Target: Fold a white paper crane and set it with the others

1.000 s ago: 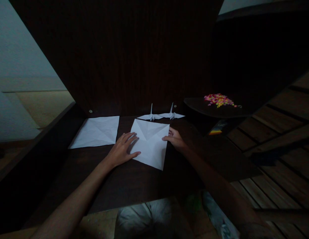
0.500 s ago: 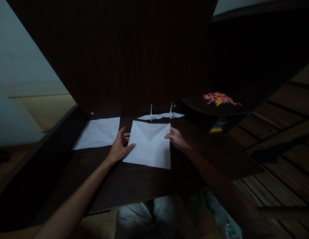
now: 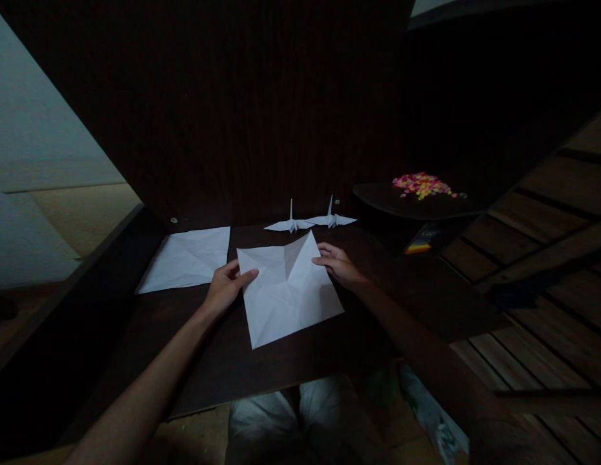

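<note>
A creased square sheet of white paper (image 3: pixel 290 297) is held in front of me above the dark desk. My left hand (image 3: pixel 226 284) pinches its left edge, thumb on top and fingers behind. On the other side, my right hand (image 3: pixel 339 265) grips the right edge near the upper corner. Fold lines meet around the sheet's middle, and its top edge dips between the two corners. Two white paper cranes, a left one (image 3: pixel 291 224) and a right one (image 3: pixel 332 220), stand behind the sheet with their wings touching or overlapping.
More creased white paper (image 3: pixel 186 258) lies at the desk's left. On a raised curved shelf (image 3: pixel 377 194) at the right sits a pile of small pink, red and yellow pieces (image 3: pixel 423 185). A dark panel (image 3: pixel 261 116) rises behind the desk (image 3: pixel 223 381). Wooden slats (image 3: pixel 547 349) are at far right.
The sheet has turned counterclockwise, its right side higher and its lower left corner nearer me. My left hand has closed onto the left edge. The view has shifted slightly.
</note>
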A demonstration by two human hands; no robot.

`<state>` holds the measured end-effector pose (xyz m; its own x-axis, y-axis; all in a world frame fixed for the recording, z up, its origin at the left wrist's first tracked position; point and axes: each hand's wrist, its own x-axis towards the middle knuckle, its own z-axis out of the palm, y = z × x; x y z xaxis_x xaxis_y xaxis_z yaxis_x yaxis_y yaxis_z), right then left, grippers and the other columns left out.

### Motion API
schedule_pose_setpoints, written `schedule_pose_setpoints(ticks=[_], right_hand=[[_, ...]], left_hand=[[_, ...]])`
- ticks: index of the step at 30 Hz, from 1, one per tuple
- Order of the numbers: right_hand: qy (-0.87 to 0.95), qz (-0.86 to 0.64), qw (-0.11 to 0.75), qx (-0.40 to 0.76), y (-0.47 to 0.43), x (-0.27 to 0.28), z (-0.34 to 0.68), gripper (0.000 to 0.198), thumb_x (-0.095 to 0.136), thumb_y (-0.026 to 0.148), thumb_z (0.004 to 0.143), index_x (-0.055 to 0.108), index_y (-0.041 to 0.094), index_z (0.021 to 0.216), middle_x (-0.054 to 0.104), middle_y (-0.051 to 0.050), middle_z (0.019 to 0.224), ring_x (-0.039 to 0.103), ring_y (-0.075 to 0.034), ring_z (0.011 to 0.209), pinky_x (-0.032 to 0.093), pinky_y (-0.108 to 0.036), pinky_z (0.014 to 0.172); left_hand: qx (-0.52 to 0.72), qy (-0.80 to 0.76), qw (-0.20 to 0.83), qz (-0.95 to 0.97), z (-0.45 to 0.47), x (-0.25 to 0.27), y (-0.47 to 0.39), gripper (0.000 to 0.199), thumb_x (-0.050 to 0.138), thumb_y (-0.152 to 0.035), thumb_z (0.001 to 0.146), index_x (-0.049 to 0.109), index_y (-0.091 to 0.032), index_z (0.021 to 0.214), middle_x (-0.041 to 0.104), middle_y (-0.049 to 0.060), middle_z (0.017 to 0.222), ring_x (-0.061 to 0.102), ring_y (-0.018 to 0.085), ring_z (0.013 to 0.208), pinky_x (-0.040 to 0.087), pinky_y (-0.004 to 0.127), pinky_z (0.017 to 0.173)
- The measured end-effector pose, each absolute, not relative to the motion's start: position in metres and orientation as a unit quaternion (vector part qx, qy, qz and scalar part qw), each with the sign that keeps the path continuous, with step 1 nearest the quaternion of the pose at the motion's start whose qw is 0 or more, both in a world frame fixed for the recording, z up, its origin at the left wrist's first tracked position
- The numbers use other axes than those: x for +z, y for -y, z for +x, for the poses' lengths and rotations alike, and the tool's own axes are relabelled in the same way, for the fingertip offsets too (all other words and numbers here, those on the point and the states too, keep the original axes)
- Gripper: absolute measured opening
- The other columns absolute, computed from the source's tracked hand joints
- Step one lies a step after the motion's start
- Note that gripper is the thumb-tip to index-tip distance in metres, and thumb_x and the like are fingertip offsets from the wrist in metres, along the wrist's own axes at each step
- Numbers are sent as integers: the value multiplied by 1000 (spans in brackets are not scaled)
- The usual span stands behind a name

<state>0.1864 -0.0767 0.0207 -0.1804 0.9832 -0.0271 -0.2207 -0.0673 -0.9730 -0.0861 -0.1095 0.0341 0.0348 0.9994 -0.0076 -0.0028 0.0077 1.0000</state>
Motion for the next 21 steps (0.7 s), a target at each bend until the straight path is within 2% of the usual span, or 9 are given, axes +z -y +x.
schedule_pose_setpoints(ticks=[2,5,7,9,11,13,16,18,21], right_hand=[[470,-401,484,619,78,22,186,39,72,21,59,61,21,96,70,-1,89,66,-17,76,49,-26,63],[476,-407,474,619,79,24,186,67,73,21,60,49,25,123,69,2,80,63,-14,65,44,-22,54],[494,-405,472,607,80,24,186,87,74,22,60,34,28,138,67,5,73,58,-12,56,38,-19,47],[514,-388,469,604,81,25,185,100,75,22,60,23,31,144,67,5,75,58,-12,57,40,-20,49],[534,-373,453,608,82,27,186,95,75,25,60,28,31,143,70,2,83,62,-15,65,45,-24,56],[558,-384,438,591,84,29,186,69,73,28,62,52,25,128,70,-1,85,63,-18,71,46,-26,61],[578,-416,442,545,85,34,187,28,63,29,64,71,17,88,70,-3,82,61,-19,73,44,-28,63],[565,-409,456,552,87,37,188,30,52,27,61,73,16,80,70,-5,80,59,-20,72,42,-28,62],[527,-379,467,600,88,40,193,47,42,26,52,74,12,83,71,-8,77,57,-21,64,41,-30,56]], left_hand=[[527,-495,502,475,-87,33,107,42,81,-36,62,67,-14,96,72,9,98,68,25,85,55,36,75],[584,-486,479,439,-89,32,103,43,80,-30,62,61,-17,99,69,7,102,67,22,88,55,33,75],[602,-483,467,431,-91,33,101,54,79,-25,62,54,-22,109,67,6,106,66,22,92,55,31,75],[613,-481,462,423,-92,34,100,69,77,-22,62,45,-29,122,64,5,107,65,22,95,55,31,75],[627,-473,460,415,-93,38,101,82,77,-19,62,35,-34,131,62,3,106,64,22,96,55,32,75],[638,-465,453,415,-93,42,102,85,76,-17,61,34,-37,133,60,1,106,63,21,95,54,31,74],[626,-462,457,431,-96,48,104,59,71,-16,60,55,-27,116,60,3,109,62,22,93,52,29,70],[613,-456,473,440,-99,51,106,42,64,-16,61,63,-20,102,61,4,106,62,23,90,51,29,66],[604,-415,516,443,-106,58,108,46,50,-19,60,66,-16,103,64,7,96,62,23,82,50,32,62]])
